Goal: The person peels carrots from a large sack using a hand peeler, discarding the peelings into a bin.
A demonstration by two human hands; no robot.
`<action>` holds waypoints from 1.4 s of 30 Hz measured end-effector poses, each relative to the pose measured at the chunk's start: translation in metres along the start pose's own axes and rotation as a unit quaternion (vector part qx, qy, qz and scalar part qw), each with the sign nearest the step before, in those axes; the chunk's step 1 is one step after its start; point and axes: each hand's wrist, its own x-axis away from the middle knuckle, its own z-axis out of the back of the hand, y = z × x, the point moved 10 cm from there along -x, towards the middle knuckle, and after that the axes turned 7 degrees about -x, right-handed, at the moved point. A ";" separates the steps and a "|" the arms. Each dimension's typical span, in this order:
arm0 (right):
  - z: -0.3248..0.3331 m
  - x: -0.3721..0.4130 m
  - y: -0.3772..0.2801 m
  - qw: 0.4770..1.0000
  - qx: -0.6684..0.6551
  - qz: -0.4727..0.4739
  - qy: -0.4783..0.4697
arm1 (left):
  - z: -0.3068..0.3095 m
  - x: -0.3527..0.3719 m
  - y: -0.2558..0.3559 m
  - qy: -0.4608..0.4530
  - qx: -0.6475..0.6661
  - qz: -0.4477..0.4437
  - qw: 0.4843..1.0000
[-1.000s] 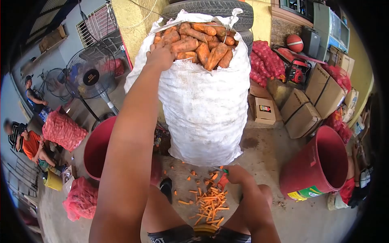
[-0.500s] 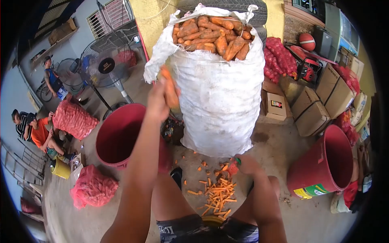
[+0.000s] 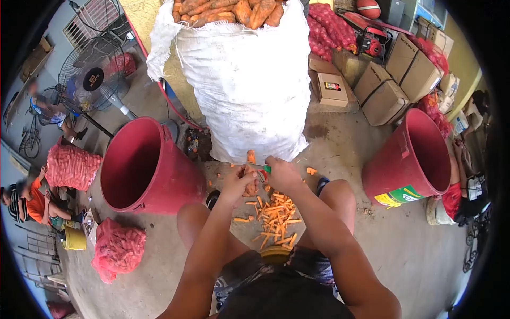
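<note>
Carrot [image 3: 251, 157] stands nearly upright in my left hand [image 3: 237, 182], fingers wrapped round its lower half; my right hand [image 3: 282, 175] grips a green-handled peeler [image 3: 266, 170] just beside it, above the peelings [image 3: 276, 215].

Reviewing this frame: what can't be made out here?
Head view:
Green-handled tool: its working end hidden in the right hand.
Carrot: mostly covered by the left hand.
White sack: top cut off by the upper edge.
Right bucket's label: too small to read.
</note>
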 end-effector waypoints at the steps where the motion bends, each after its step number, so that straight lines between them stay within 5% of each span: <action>1: -0.003 0.003 -0.005 1.000 -0.002 -0.004 -0.004 | -0.004 0.002 -0.006 -0.001 0.051 0.016 0.999; 13: -0.015 -0.008 0.028 0.996 0.081 -0.035 -0.015 | -0.009 0.012 -0.025 -0.020 0.074 0.065 0.995; 17: -0.007 -0.017 0.092 0.972 0.112 -0.179 -0.105 | -0.021 0.026 -0.020 -0.084 0.079 0.086 0.990; 19: -0.005 -0.013 0.098 0.959 0.119 -0.224 -0.127 | -0.008 0.025 -0.021 -0.036 0.028 0.083 0.996; 24: -0.008 -0.007 0.046 0.983 0.061 -0.132 -0.112 | 0.016 0.022 -0.013 0.068 -0.194 0.057 0.977; 26: -0.010 -0.006 0.026 0.990 0.023 -0.088 -0.109 | 0.013 0.020 0.017 0.115 -0.462 -0.087 0.875; 29: -0.033 -0.003 0.029 0.983 -0.039 -0.057 -0.171 | -0.007 0.031 0.034 0.074 -0.404 -0.127 0.903; 31: -0.069 -0.003 0.069 0.957 0.090 -0.038 -0.272 | -0.016 0.041 0.050 0.063 -0.345 -0.180 0.919; 35: -0.053 -0.011 0.056 0.978 0.008 0.005 -0.208 | -0.005 0.044 0.061 0.066 -0.219 -0.284 0.931; 38: -0.010 -0.004 0.018 0.983 -0.059 0.010 -0.173 | 0.020 0.025 0.031 0.136 -0.291 -0.158 0.934; 42: -0.002 -0.001 -0.002 0.987 -0.076 -0.036 -0.137 | 0.006 0.024 0.039 0.141 -0.345 -0.147 0.916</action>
